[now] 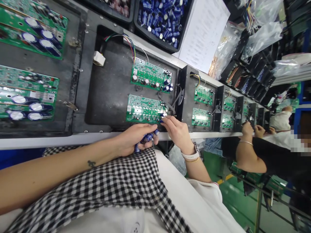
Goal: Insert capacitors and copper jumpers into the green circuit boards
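Several blue capacitors (147, 138) lie in my left hand (136, 137), its fingers curled round them just below the tray's front edge. Thumb and fingertips of my right hand (177, 131) pinch a blue capacitor (161, 121) at the lower right corner of the near green circuit board (143, 109). Another small capacitor stands by those fingertips on the board. The far circuit board (151, 75) carries several capacitors, with coloured wires (132, 45) running from its left end to a white connector (99, 58). Both boards lie in a black tray (107, 97).
A black bin (178, 47) heaped with blue capacitors stands behind the tray, beside a printed sheet (204, 29). More black trays with boards line up on both sides. Co-workers' hands (247, 128) are at trays farther right. Plastic bags (227, 45) lie at the back.
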A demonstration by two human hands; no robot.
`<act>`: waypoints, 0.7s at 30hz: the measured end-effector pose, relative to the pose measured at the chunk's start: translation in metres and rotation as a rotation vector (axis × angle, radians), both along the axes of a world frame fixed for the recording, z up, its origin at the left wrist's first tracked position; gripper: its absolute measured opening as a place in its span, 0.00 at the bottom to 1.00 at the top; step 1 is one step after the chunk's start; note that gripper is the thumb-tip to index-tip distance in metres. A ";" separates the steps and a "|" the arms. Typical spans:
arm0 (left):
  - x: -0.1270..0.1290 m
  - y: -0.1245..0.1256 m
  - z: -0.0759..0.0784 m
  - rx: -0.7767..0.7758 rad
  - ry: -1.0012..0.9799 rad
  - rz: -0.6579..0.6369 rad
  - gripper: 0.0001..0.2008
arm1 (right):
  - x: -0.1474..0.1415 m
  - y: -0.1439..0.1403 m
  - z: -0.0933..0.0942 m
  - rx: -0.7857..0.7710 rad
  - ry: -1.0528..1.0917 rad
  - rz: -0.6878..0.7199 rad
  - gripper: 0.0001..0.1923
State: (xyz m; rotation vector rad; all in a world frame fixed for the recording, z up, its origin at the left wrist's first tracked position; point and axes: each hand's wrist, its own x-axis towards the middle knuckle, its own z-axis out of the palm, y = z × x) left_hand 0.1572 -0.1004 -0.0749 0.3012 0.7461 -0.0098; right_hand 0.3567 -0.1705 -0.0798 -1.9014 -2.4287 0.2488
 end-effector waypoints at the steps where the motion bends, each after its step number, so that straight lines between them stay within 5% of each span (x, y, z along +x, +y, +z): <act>1: 0.000 0.000 0.000 -0.015 0.014 0.009 0.12 | 0.000 -0.001 -0.001 0.021 0.027 0.000 0.13; 6: 0.007 -0.001 -0.001 -0.064 0.113 0.003 0.17 | -0.014 -0.010 0.019 0.147 0.241 -0.148 0.15; 11: 0.017 -0.003 0.003 -0.053 0.144 -0.045 0.18 | -0.027 -0.020 0.045 0.087 0.244 0.026 0.18; 16: 0.019 -0.003 0.008 -0.174 0.167 -0.068 0.13 | -0.008 -0.008 0.021 0.196 -0.017 -0.308 0.09; 21: 0.013 -0.003 0.006 -0.035 0.105 -0.122 0.05 | 0.001 0.005 0.003 0.152 -0.161 -0.294 0.08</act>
